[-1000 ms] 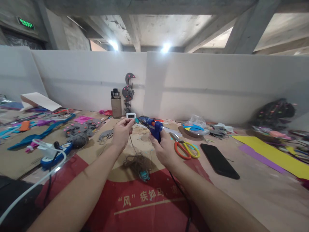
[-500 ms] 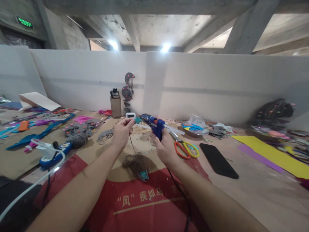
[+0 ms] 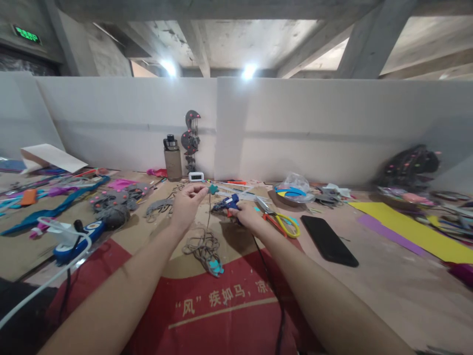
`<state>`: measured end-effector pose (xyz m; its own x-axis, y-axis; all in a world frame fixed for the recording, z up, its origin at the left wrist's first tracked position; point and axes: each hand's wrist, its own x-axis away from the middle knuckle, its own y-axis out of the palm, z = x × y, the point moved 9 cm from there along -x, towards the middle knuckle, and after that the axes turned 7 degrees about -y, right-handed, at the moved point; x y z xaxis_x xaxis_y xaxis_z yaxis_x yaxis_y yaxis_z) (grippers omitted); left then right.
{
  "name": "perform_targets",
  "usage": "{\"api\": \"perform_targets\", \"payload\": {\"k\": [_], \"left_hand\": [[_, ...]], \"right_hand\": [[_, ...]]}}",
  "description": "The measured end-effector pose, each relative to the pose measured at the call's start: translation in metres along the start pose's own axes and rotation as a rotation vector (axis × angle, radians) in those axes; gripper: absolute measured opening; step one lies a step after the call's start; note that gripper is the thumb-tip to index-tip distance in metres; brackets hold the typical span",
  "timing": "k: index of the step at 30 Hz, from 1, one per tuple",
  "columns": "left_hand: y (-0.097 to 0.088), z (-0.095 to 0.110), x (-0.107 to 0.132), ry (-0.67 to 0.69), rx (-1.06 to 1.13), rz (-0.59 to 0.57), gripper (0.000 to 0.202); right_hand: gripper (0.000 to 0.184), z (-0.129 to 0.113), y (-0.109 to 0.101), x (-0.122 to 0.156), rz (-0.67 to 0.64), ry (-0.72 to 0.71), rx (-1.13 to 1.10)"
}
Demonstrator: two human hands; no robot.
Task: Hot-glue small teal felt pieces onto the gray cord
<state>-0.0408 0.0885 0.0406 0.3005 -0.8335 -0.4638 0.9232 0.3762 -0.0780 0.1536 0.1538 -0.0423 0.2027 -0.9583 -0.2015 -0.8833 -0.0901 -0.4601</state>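
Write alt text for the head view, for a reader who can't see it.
The left hand pinches a small teal piece on twine above a cluttered table, while the right hand grips a blue glue gun low beside it. Scissors and a black phone lie to the right.

Brown cardboard-covered surface (image 3: 369, 291) with a red printed banner (image 3: 229, 315) at its near edge. On it lie a tangle of twine (image 3: 201, 245), scissors (image 3: 284, 224), a black phone (image 3: 328, 240), a yellow sheet (image 3: 406, 231) at right and a blue power strip (image 3: 76, 241) at left.
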Motion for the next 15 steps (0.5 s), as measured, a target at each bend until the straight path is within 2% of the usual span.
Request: {"api": "perform_targets", "payload": {"k": [3,6,8,11,13,15], "left_hand": [[0.001,0.002,0.001,-0.002,-0.099,-0.004,0.027],[0.0,0.015,0.006,0.091,-0.256,0.026,0.025],[0.001,0.03,0.011,0.219,-0.348,0.049,0.022],[0.007,0.048,0.022,0.387,-0.428,0.057,0.018],[0.009,0.054,0.026,0.436,-0.455,0.055,0.017],[0.011,0.056,0.028,0.448,-0.466,0.058,0.016]], "right_hand": [[0.024,-0.008,-0.019,0.005,0.095,-0.031,0.134],[0.019,-0.044,-0.031,0.019,0.218,-0.221,0.222],[0.014,-0.062,-0.023,0.027,0.208,-0.287,0.029],[0.023,-0.076,0.005,0.034,0.116,-0.255,-0.505],[0.033,-0.08,0.022,0.037,0.077,-0.21,-0.743],[0.035,-0.08,0.033,0.038,0.041,-0.163,-0.869]]}}
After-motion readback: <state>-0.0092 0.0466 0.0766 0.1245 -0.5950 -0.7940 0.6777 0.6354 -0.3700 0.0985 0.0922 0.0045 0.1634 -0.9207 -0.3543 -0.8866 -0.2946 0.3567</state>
